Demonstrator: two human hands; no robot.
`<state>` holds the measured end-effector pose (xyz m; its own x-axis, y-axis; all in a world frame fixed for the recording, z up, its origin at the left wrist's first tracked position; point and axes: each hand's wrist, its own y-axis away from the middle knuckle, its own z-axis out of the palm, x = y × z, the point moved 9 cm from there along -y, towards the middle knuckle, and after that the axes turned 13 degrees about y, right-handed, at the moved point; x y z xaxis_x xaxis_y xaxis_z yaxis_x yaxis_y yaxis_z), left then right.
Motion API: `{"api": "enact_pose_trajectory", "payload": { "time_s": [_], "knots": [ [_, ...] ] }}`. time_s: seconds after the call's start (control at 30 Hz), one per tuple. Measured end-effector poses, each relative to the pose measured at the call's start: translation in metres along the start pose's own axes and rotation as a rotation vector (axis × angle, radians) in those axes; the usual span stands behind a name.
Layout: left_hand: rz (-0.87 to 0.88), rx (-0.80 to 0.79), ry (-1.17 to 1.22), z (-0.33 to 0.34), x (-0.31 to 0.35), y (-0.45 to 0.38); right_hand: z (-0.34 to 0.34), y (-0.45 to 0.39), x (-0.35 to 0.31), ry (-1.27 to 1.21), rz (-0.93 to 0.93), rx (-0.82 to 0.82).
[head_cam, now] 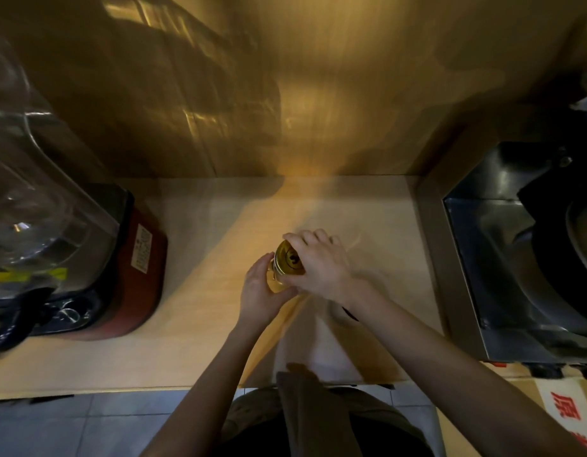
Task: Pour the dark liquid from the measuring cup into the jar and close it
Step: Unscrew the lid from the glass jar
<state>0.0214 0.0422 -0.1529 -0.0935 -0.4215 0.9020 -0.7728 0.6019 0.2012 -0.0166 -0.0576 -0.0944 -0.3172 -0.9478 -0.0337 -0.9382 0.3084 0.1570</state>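
Observation:
A small glass jar (pixel 276 282) stands on the pale counter (pixel 199 245) in the middle of the view. Its gold metal lid (pixel 288 258) sits on top. My left hand (pixel 262 288) wraps around the jar's left side. My right hand (pixel 321 262) grips the lid from the right, fingers curled over its far rim. A clear measuring cup (pixel 341 313) stands just under my right wrist, mostly hidden by the forearm; whether liquid is in it I cannot tell.
A red-based blender (pixel 127 258) with a clear pitcher stands at the left. A steel stove (pixel 503 258) with a dark pan (pixel 565 245) fills the right. The brown wall (pixel 285 94) rises behind the counter.

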Motion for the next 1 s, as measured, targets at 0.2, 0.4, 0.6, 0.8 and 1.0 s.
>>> {"api": "enact_pose_trajectory", "payload": {
  "time_s": [0.2, 0.4, 0.6, 0.8, 1.0],
  "knots": [
    [0.017, 0.005, 0.021, -0.004, 0.001, -0.006, -0.018, 0.001, 0.047, -0.562, 0.164, -0.002],
    [0.012, -0.019, 0.012, -0.001, 0.005, -0.012, 0.026, -0.008, 0.109, -0.943, 0.390, -0.124],
    [-0.002, -0.014, 0.032, 0.000, 0.004, -0.013, 0.072, -0.019, 0.124, -0.722, 0.310, -0.209],
    [0.017, -0.016, 0.007, -0.002, 0.003, -0.015, 0.091, -0.022, 0.127, -0.685, 0.257, -0.202],
    [-0.004, -0.026, -0.003, -0.002, 0.001, -0.015, 0.101, -0.025, 0.123, -0.449, 0.150, -0.250]
  ]
}}
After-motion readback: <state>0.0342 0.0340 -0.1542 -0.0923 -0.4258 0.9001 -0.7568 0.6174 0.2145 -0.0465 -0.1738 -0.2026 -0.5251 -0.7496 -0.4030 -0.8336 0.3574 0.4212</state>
